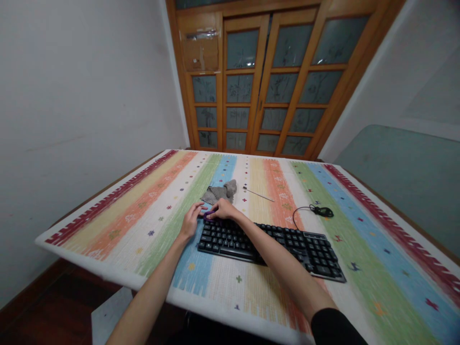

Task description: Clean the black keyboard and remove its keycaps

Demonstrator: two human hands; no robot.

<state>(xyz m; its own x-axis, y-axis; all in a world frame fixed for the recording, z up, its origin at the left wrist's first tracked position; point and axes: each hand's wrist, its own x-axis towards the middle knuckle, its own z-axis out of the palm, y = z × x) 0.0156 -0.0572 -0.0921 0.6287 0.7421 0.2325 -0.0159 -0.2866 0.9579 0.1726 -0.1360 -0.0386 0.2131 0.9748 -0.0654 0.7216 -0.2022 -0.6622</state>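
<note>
A black keyboard [230,239] lies across the striped tablecloth in front of me. My right hand [223,210] reaches over it to its upper left corner, fingers pinched on a small purple piece [209,215] of something soft-looking whose kind I cannot make out. Beside that corner rests my left hand [192,218], fingers apart and stretched toward the purple piece; whether they touch it is unclear. Just beyond both hands sits a crumpled grey cloth [217,192].
A thin rod with a dark tip [258,194] lies right of the cloth. The keyboard's coiled black cable [323,211] is at the right. The striped tablecloth [151,215] covers the table, with wooden glass-paned doors [247,86] behind and a wall at the left.
</note>
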